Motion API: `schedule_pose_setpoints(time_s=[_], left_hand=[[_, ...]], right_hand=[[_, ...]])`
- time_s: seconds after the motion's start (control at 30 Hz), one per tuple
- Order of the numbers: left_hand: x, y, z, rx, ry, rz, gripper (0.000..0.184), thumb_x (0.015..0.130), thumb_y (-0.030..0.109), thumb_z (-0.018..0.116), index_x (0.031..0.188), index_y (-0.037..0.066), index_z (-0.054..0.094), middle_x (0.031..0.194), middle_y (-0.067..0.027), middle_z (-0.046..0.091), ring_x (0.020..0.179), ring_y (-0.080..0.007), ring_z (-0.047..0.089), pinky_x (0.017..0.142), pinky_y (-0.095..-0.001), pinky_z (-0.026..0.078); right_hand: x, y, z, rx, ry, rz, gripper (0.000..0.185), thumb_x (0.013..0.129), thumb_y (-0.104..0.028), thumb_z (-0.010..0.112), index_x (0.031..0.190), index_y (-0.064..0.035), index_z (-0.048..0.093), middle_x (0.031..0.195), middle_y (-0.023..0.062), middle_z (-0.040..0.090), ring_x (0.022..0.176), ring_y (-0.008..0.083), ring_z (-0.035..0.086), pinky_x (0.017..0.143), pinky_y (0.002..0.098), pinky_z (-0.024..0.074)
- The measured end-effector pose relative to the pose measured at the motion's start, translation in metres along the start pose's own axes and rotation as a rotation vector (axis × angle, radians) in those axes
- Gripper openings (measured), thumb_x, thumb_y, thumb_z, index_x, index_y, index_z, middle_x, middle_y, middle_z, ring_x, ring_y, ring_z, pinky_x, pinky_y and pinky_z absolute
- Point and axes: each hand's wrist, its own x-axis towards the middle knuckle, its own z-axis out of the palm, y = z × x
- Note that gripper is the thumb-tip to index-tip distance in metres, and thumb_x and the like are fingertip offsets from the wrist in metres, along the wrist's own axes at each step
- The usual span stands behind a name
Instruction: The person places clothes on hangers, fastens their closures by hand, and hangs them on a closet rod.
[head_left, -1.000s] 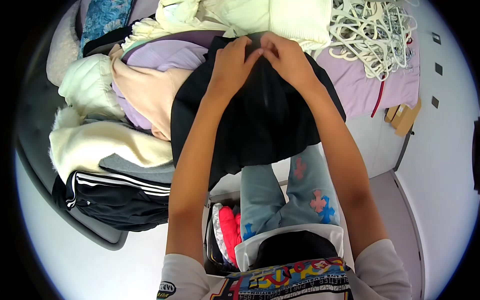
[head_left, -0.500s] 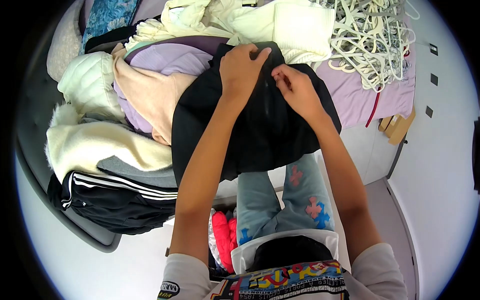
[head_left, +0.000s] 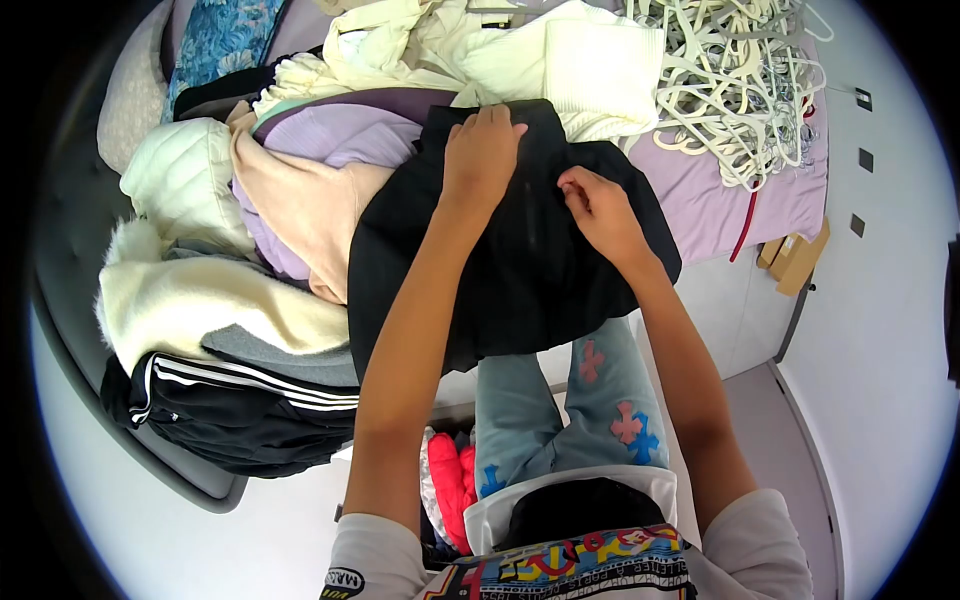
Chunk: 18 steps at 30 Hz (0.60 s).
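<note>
A black skirt (head_left: pixel 500 270) with a flared hem and a band at its top lies spread at the edge of the bed, in front of my legs. My left hand (head_left: pixel 482 155) grips the band at its upper edge, fingers folded over the fabric and thumb pointing right. Just right of it, my right hand (head_left: pixel 597 205) is over the skirt with its fingers curled toward the thumb. Whatever sits between those fingertips, if anything, is hidden.
Left lie a peach garment (head_left: pixel 290 195), a white padded jacket (head_left: pixel 180 175), a cream furry garment (head_left: pixel 220 300) and black striped trackwear (head_left: pixel 240 420). Cream clothes (head_left: pixel 600 75) lie beyond the skirt. Tangled hangers (head_left: pixel 740 90) cover the far right corner. Cardboard boxes (head_left: pixel 800 258) stand lower right.
My right hand has shifted slightly right and down, away from my left hand. My left hand has closed more over the band, its thumb lower. The view has tilted a little.
</note>
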Motion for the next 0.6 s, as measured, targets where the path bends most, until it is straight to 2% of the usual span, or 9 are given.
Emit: schedule_pose_setpoints(time_s=[0.07,0.17,0.3,0.37,0.43,0.5,0.57,0.6], left_hand=[[-0.01,-0.001,-0.002,-0.128,0.071,0.093,0.019,0.095,0.023,0.059,0.097,0.005,0.057,0.088,-0.0136,0.062,0.083,-0.0349,0.062,0.071,-0.0431,0.048],[-0.029,0.004,-0.027,-0.252,0.104,0.077,0.018,0.094,0.02,0.062,0.095,0.003,0.055,0.088,-0.0146,0.06,0.085,-0.0363,0.06,0.072,-0.0431,0.047],[-0.061,0.01,-0.036,-0.241,0.078,0.026,0.017,0.093,0.018,0.062,0.095,0.002,0.054,0.09,-0.0161,0.059,0.083,-0.0377,0.059,0.072,-0.0437,0.046],[-0.075,0.017,-0.038,-0.384,0.029,0.053,0.016,0.093,0.015,0.06,0.097,0.001,0.055,0.091,-0.017,0.059,0.083,-0.0391,0.058,0.072,-0.0443,0.046],[-0.088,0.025,-0.033,-0.374,0.009,0.049,0.016,0.092,0.016,0.061,0.097,0.001,0.055,0.091,-0.016,0.059,0.084,-0.0381,0.058,0.073,-0.0439,0.046],[-0.098,0.033,-0.028,-0.416,-0.009,0.072,0.016,0.091,0.016,0.061,0.095,0.001,0.056,0.09,-0.0149,0.058,0.085,-0.0364,0.057,0.074,-0.043,0.046],[-0.11,0.041,-0.029,-0.419,-0.004,0.083,0.015,0.09,0.016,0.062,0.093,0.002,0.056,0.088,-0.0139,0.058,0.084,-0.0354,0.056,0.073,-0.0426,0.045],[-0.115,0.045,-0.032,-0.438,-0.022,0.059,0.015,0.09,0.016,0.062,0.092,0.002,0.056,0.088,-0.0139,0.058,0.083,-0.0355,0.056,0.072,-0.0428,0.044]], right_hand=[[0.001,0.001,-0.003,-0.015,0.013,0.006,0.011,0.088,0.001,0.059,0.1,-0.0001,0.06,0.078,0.0121,0.061,0.063,0.0187,0.058,0.061,0.0286,0.0467],[0.005,0.001,-0.007,-0.03,0.075,0.04,0.009,0.091,-0.001,0.058,0.1,-0.0005,0.06,0.077,0.0113,0.062,0.062,0.0169,0.058,0.06,0.0286,0.0468],[0.022,-0.003,-0.012,-0.011,0.244,0.067,0.009,0.094,-0.005,0.057,0.1,-0.0009,0.062,0.073,0.0093,0.062,0.062,0.0133,0.059,0.059,0.0284,0.0471],[0.047,-0.014,-0.014,-0.014,0.285,0.043,0.009,0.093,-0.004,0.057,0.099,-0.0003,0.062,0.07,0.0087,0.063,0.064,0.0133,0.061,0.06,0.0277,0.0474],[0.078,-0.033,-0.012,0.05,0.321,-0.152,0.01,0.092,-0.007,0.058,0.096,0.0006,0.063,0.07,0.0101,0.064,0.068,0.015,0.063,0.063,0.0285,0.0489],[0.108,-0.044,-0.006,0.095,-0.028,-0.077,0.018,0.087,-0.016,0.061,0.09,0.0009,0.067,0.087,0.0233,0.067,0.082,0.0427,0.065,0.072,0.0431,0.0519],[0.131,-0.03,0.028,-0.428,-0.267,0.012,0.022,0.084,-0.019,0.063,0.092,0.0006,0.07,0.092,0.0236,0.068,0.09,0.0407,0.066,0.078,0.0434,0.0533],[0.127,-0.027,0.039,-0.535,-0.373,0.063,0.023,0.082,-0.019,0.064,0.094,-0.0001,0.071,0.095,0.0232,0.069,0.092,0.0398,0.066,0.081,0.044,0.0535]])
